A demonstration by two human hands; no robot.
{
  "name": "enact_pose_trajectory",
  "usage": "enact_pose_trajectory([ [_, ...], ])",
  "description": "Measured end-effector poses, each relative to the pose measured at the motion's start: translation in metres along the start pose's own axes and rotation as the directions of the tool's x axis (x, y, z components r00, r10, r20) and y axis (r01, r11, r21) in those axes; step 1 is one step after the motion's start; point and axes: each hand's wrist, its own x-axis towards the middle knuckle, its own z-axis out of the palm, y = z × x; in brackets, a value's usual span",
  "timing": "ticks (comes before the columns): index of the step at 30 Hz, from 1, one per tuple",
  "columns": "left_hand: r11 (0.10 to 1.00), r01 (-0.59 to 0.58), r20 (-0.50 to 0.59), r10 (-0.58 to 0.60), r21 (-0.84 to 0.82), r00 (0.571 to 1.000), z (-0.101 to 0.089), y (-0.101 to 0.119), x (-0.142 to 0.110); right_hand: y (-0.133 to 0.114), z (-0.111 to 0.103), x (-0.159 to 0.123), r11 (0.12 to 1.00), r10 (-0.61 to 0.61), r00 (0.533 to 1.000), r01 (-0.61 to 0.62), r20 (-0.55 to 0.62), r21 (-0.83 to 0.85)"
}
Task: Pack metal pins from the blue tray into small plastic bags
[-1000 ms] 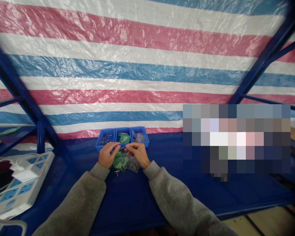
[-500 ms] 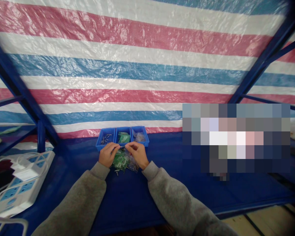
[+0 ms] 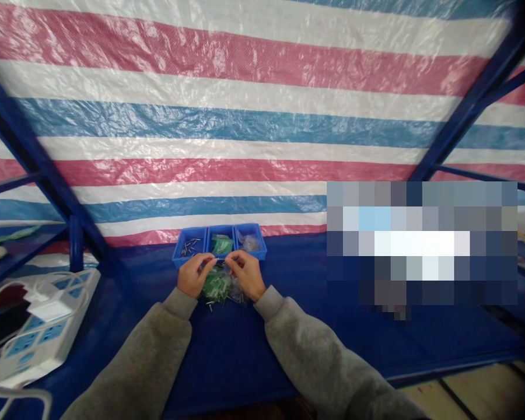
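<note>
My left hand [image 3: 193,275] and my right hand [image 3: 244,274] meet at the fingertips just in front of a blue three-compartment tray [image 3: 188,232]. Between their fingers is a tiny object, probably a small metal pin [image 3: 219,263], partly hidden. The tray's left compartment holds metal pins [image 3: 190,247], the middle one green pieces [image 3: 221,245], and the right one clear plastic bags [image 3: 249,243]. Directly beneath my hands lies a loose pile of green and metal parts [image 3: 216,290].
The tray and pile sit on a blue-covered work surface [image 3: 227,361]. A white and blue power strip [image 3: 39,329] with cables lies at the left. A striped tarp [image 3: 201,116] and blue steel frame [image 3: 35,157] stand behind. A pixelated patch [image 3: 420,242] hides the right side.
My hands have shifted only slightly, with the fingertips staying together above the pile. The view has tilted a little.
</note>
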Motion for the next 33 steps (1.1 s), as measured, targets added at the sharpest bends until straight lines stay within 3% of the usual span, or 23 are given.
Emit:
enact_pose_trajectory([
  [6,0.998,-0.054,0.044,0.055,-0.007,0.998,0.001,0.002,0.001,0.001,0.0,-0.001,0.999,-0.018,1.0,0.018,-0.003,-0.036],
  [19,0.99,-0.117,0.001,0.117,0.085,0.993,-0.004,0.002,0.001,-0.011,0.0,-0.002,0.984,-0.127,0.992,0.128,0.013,-0.122],
  [28,0.996,-0.083,-0.022,0.082,-0.038,0.996,-0.001,0.005,0.0,-0.008,0.0,-0.002,0.975,-0.156,0.988,0.155,0.011,-0.157],
  [33,0.991,-0.057,-0.116,0.042,-0.125,0.992,-0.003,0.013,0.002,-0.009,0.0,-0.003,0.972,-0.152,0.988,0.156,0.035,-0.176],
])
